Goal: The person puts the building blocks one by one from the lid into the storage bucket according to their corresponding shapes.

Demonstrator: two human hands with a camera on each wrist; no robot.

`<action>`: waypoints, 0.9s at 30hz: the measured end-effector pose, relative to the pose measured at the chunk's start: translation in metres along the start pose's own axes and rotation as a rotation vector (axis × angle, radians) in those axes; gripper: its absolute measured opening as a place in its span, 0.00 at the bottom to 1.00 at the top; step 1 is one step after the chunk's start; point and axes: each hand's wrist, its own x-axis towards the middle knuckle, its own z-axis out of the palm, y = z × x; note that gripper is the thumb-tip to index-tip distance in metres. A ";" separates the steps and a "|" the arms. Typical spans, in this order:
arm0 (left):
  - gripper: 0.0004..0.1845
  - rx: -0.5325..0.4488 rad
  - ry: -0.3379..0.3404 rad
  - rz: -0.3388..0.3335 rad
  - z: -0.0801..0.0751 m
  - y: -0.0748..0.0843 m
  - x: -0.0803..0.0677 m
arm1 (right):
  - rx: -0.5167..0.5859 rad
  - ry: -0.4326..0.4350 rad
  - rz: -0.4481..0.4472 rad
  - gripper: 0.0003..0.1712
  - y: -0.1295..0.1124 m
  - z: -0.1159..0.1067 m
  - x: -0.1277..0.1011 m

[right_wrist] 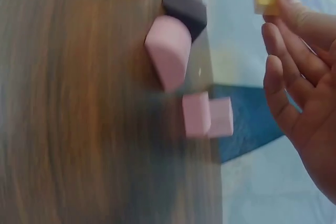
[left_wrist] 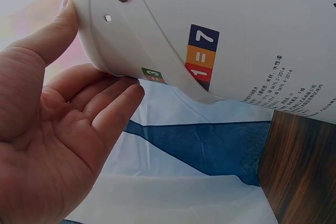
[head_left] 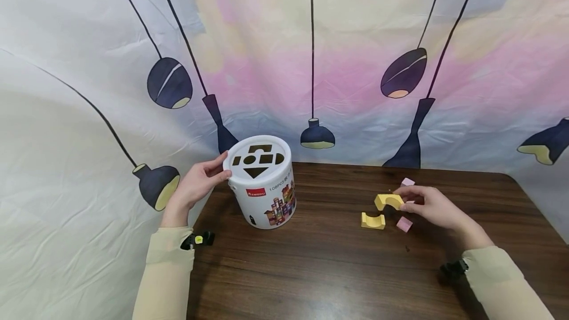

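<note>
The left hand [head_left: 195, 185] rests relaxed against the white bucket [head_left: 262, 206]; well apart, the right hand [head_left: 430, 204] pinches a yellow arch [head_left: 386, 198] by one end, near a second arch [head_left: 372, 223] on the table [head_left: 320, 256]. That lopsided grip (I'm watching remotely) could let it twist and slip.

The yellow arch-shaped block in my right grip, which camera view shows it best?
The head view, because the yellow arch-shaped block shows its curved cutout there. The right wrist view shows only a cropped part; the left wrist view lacks it.

arch block [head_left: 386, 198] — yellow | bucket [head_left: 261, 185] — white, multicoloured print | table [head_left: 320, 265]: brown, wood-grained
</note>
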 end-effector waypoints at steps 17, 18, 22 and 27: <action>0.39 -0.010 -0.013 0.020 0.002 -0.003 0.003 | 0.326 0.111 0.085 0.26 -0.083 0.045 0.059; 0.39 -0.010 -0.014 0.020 0.003 -0.002 0.003 | 0.321 0.119 0.078 0.26 -0.087 0.048 0.062; 0.39 -0.003 -0.011 0.016 0.002 -0.001 0.003 | 0.337 0.138 0.042 0.24 -0.105 0.059 0.076; 0.39 0.012 -0.006 0.010 0.000 0.000 0.001 | 0.408 0.169 0.011 0.25 -0.128 0.074 0.097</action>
